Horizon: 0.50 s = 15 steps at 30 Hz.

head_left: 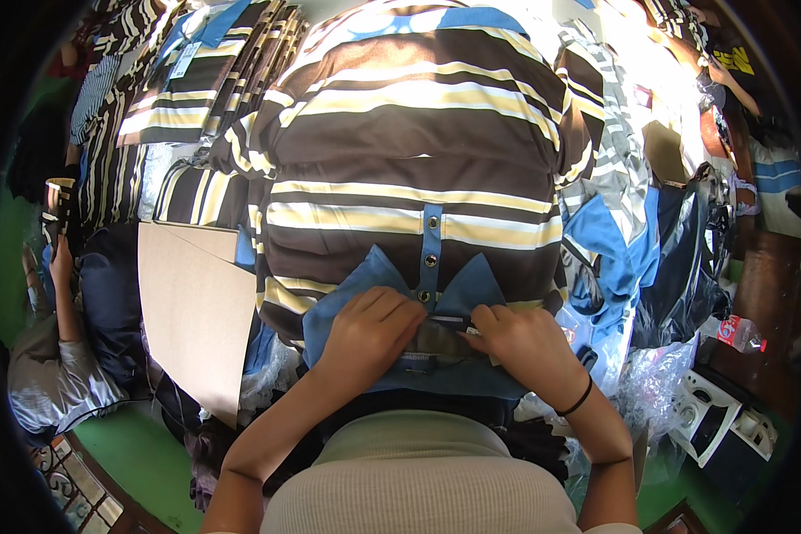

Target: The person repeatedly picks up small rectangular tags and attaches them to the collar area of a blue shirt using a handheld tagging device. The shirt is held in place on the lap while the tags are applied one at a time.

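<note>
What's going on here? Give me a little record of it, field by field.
Setting: a worktop heaped with folded striped shirts
Main thing: brown, cream and blue striped polo shirt, lying flat, blue collar toward the person
Left hand: fingers curled on the collar's inner neck area
Right hand: pinching the neck label area beside the left hand
Placket: blue, with buttons
To the left: flat sheet of cardboard
To the right: clear plastic bags and blue garments
Others: another person's hand at the far left edge
</note>
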Tool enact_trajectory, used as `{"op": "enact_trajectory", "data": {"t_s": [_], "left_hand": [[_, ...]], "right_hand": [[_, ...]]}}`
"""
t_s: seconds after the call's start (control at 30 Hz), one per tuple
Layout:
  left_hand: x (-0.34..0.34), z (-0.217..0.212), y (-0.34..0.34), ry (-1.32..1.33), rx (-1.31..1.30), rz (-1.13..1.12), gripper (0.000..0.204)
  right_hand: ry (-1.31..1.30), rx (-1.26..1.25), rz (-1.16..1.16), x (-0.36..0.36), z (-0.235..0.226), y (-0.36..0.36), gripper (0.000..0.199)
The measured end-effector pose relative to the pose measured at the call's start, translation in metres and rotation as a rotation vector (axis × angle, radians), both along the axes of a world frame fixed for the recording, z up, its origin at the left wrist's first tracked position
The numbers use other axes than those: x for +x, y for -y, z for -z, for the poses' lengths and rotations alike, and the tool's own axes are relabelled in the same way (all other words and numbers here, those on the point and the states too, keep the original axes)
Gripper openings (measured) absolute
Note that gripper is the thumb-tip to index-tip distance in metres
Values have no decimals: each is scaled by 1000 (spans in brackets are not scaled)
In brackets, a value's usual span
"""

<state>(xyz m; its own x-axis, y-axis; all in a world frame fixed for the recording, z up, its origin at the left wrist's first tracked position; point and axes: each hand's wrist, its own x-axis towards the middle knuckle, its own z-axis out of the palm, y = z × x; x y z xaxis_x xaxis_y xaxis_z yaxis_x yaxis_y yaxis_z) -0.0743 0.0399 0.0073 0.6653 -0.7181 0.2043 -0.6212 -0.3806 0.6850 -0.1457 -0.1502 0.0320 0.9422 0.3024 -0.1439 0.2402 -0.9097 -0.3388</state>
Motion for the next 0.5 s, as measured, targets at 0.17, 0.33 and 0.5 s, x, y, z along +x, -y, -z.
{"op": "enact_trajectory", "data": {"t_s": [0.17,0.33,0.5], "left_hand": [[0,0,1,-20,17,-11,14],[0,0,1,-162,-15,-64,12],[3,-1,-1,-526,-12,-179,9]], "right_hand": [[-1,4,-6,0,0,0,22],[-11,-1,1,0,0,-1,22],[-34,30,24,0,-3,0,24]]}}
